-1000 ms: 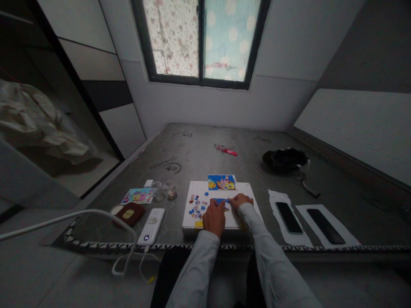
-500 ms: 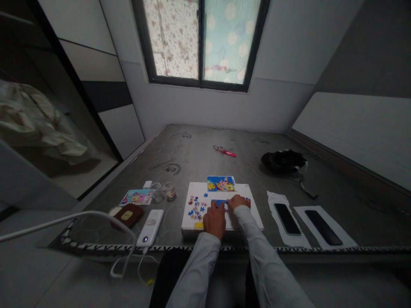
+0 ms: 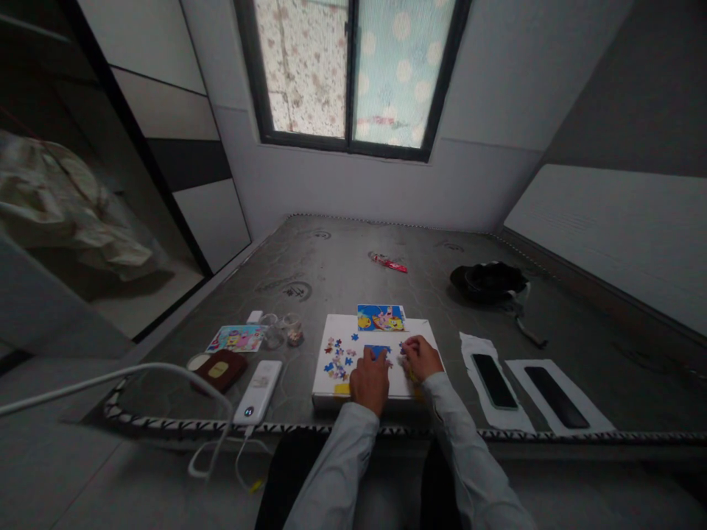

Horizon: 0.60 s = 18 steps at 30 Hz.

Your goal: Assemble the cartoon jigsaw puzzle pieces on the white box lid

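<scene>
Head view: both hands on white board (image 3: 331,383), lower centre of frame.
Left hand (image 3: 369,379): fingers pressed flat on blue joined puzzle section (image 3: 378,350), grasping nothing.
Right hand (image 3: 423,358): curled, pinching small piece; piece itself too small to tell.
Loose pieces (image 3: 338,358): scattered left of hands.
Reference picture (image 3: 380,317): top edge of board.

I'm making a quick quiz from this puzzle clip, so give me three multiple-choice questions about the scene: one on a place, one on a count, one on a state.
1. Where do the loose puzzle pieces lie?
A. on the white board
B. on a phone
C. on the windowsill

2. How many dark phones lie on white sheets, right of the board?
A. one
B. two
C. four

3. How is the left hand?
A. raised in the air
B. resting on the board
C. holding the power bank

Answers:
1 A, they are scattered on the white board.
2 B, near phone and far phone.
3 B, fingers down by the blue assembled patch.
</scene>
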Tool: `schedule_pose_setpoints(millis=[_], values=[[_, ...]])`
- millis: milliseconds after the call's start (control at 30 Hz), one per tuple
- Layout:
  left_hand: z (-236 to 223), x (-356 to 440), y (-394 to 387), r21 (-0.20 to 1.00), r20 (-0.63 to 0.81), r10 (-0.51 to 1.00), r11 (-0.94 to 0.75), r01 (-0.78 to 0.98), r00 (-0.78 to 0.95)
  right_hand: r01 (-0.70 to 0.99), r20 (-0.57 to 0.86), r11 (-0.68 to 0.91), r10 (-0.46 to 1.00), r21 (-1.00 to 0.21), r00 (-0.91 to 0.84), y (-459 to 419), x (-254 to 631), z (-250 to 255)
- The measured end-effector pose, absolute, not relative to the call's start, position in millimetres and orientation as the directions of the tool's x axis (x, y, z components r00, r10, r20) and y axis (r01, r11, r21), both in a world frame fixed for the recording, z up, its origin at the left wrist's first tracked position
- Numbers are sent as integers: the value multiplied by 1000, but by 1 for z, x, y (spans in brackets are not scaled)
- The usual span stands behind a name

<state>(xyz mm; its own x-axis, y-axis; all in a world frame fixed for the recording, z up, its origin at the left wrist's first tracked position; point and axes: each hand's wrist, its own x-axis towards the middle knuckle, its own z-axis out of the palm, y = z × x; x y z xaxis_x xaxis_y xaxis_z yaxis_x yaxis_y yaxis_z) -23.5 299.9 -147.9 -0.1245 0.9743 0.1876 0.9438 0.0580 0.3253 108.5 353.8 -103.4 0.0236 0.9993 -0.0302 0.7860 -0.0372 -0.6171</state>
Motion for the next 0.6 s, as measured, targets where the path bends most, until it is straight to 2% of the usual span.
schedule_pose_setpoints(millis=[167,233,400,600], values=[[-144,-26,298,332,181,977,48,942,-113,554,-20,15,998,-832,-57,348,121,-124],[-142,-26,298,336,175,978,46,941,-111,467,7,49,996,-883,-92,347,124,-133],[-139,-26,298,337,168,978,61,940,-124,456,70,105,993,-884,-92,344,126,-140],[-139,-27,300,318,126,984,83,945,-129,519,45,28,999,-854,20,342,121,-139]])
